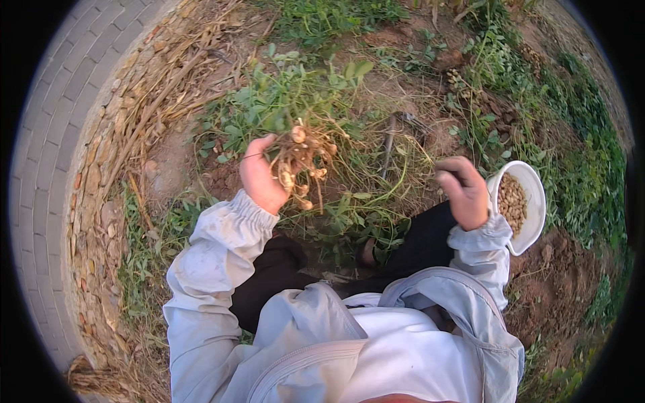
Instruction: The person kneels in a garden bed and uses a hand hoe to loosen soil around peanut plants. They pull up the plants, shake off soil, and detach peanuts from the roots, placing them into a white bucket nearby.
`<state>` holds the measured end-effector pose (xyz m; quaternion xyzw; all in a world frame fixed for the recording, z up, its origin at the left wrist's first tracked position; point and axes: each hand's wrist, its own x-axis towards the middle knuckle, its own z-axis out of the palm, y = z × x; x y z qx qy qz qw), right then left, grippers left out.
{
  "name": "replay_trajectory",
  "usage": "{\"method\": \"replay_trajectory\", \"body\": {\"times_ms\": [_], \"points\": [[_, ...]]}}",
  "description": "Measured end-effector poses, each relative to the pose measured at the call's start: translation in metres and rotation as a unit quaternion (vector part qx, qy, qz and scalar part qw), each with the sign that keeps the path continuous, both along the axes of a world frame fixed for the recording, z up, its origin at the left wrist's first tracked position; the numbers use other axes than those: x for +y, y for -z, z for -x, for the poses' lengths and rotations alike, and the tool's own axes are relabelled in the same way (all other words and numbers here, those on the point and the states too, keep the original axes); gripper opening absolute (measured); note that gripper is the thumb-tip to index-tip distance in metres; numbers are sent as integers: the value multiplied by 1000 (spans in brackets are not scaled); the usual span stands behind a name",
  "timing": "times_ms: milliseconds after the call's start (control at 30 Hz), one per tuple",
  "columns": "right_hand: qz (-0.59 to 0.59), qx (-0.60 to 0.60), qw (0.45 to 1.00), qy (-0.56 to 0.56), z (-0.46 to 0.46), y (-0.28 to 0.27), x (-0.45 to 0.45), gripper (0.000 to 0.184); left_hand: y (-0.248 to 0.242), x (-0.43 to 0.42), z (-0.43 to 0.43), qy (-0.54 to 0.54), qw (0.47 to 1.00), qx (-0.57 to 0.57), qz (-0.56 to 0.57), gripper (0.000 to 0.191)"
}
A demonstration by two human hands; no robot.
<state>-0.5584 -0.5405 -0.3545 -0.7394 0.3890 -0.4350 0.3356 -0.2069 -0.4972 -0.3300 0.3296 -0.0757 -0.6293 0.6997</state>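
My left hand (263, 174) holds a peanut plant near its base, with the roots and several pale pods (298, 166) hanging beside the palm. The plant's green leaves (297, 90) spread away beyond the hand. My right hand (464, 191) is raised at the right with its fingers curled, left of a white plastic bucket (535, 221). Whether something small is between those fingers does not show. Loose peanuts (511, 204) lie inside the bucket.
A tool with a dark metal head (403, 118) lies on the soil beyond my knees. Pulled plants surround my legs. Dry stalks (171, 80) and a low stone edging (90, 186) border grey paving (45, 166) at left. More green plants (594, 166) grow at right.
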Motion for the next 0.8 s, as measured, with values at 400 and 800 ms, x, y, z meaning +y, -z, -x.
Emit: {"method": "replay_trajectory", "body": {"times_ms": [400, 800], "points": [[-21, 74, 975, -209, -187, -72, -14, 26, 12, 10, -4, -124, 984, -124, 0, 10], [-307, -321, 837, -319, -174, -56, -4, 18, -16, 13, -51, -39, 995, 36, 89, 35]]}}
